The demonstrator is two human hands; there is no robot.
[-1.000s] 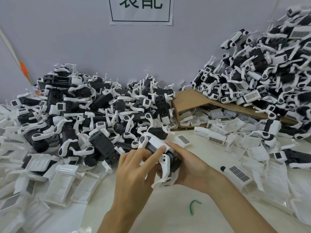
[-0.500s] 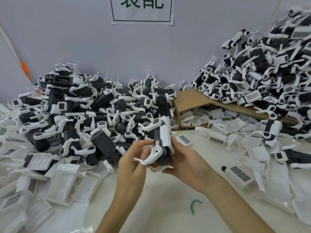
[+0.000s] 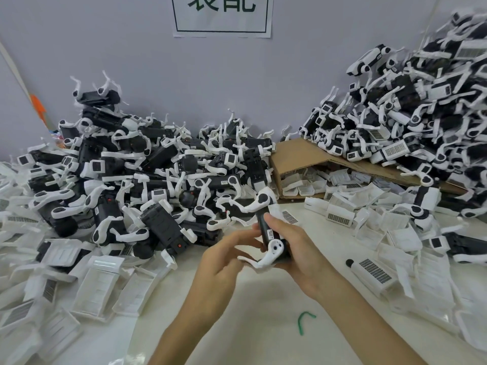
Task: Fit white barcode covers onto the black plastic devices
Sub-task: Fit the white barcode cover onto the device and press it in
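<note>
Both forearms come up from the near edge of the white table (image 3: 263,343) and meet over its middle. The right hand (image 3: 303,256) is turned palm-inward, its fingers wrapped under and round a black plastic device (image 3: 264,227), the thumb lying along the top of the body, so this hand is grasping it firmly. The device is held off the table, tilted up and away, with one white curved arm sticking out at its far end and another at its near end by the palm. The left hand (image 3: 224,262) is released: its fingers are half straightened and loose, their tips reaching the device's left edge. They are blurred, so I cannot tell whether they really touch it. Behind the hands a big heap of black devices (image 3: 158,167) fills the left of the table, and a second heap (image 3: 408,122) rises on the right over a sheet of cardboard (image 3: 303,154). Loose white barcode covers (image 3: 105,283) lie spread at both sides, one (image 3: 374,271) just right of the right wrist. A green twist tie (image 3: 303,321) lies between the forearms.
</note>
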